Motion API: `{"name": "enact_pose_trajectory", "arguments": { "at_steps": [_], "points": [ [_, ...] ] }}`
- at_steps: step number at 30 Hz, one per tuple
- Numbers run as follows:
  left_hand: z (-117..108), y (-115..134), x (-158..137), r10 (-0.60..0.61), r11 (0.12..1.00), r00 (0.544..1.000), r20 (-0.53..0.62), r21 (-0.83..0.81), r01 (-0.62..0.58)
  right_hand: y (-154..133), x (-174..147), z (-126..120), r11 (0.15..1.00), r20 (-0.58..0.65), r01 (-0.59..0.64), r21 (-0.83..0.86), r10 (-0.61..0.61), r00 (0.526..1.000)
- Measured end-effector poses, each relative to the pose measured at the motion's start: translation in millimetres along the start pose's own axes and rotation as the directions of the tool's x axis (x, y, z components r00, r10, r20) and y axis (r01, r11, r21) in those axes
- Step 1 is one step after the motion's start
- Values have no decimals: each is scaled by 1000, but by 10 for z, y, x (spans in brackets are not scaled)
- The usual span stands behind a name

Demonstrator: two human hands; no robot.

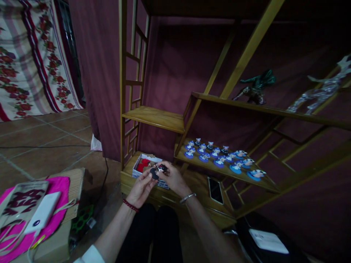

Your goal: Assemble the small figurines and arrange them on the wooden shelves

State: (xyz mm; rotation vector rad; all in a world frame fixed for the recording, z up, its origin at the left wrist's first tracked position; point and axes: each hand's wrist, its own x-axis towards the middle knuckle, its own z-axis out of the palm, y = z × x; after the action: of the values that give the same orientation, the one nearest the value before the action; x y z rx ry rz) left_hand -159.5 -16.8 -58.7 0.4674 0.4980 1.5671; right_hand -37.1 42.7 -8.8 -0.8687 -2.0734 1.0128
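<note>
Figurines (219, 160) already stand in rows on the shelf (268, 184); one dark figurine (161, 168), off the shelf, is held near the open box (135, 173) (red contents (140, 168) inside). Left hand (144, 185): grip closed on the black base (154, 174). Right hand (172, 177): grip closed around the upper part.

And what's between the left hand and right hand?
Head view: a small figure and a dark round disc sit between left hand and right hand; can't tell if they're joined.

Left hand (143, 185), right hand (173, 178), near each other, seemingly curled
</note>
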Motion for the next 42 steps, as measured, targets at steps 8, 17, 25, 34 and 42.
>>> {"name": "enact_pose_trajectory", "arguments": {
  "at_steps": [8, 17, 25, 34, 42],
  "points": [
    [-79, -157, -33, -48, 999, 998, -48, -15, 47, 54, -92, -49, 995, 27, -20, -99, 23, 999],
    [-55, -172, -35, -44, 998, 999, -20, -36, 44, -38, -97, -86, 985, 57, 13, -170, -3, 998],
    [-6, -153, -34, -37, 999, 999, 32, -30, 38, -110, -102, -130, 977, 41, 30, -212, -22, 999],
    [43, -152, -24, -64, 997, 998, 23, -35, 65, -134, -79, -184, 956, 78, 80, -283, -60, 995],
    [-9, -131, -18, -57, 994, 998, 24, -90, 59, -157, -23, -212, 943, 149, 129, -308, -86, 985]
  ]
}}
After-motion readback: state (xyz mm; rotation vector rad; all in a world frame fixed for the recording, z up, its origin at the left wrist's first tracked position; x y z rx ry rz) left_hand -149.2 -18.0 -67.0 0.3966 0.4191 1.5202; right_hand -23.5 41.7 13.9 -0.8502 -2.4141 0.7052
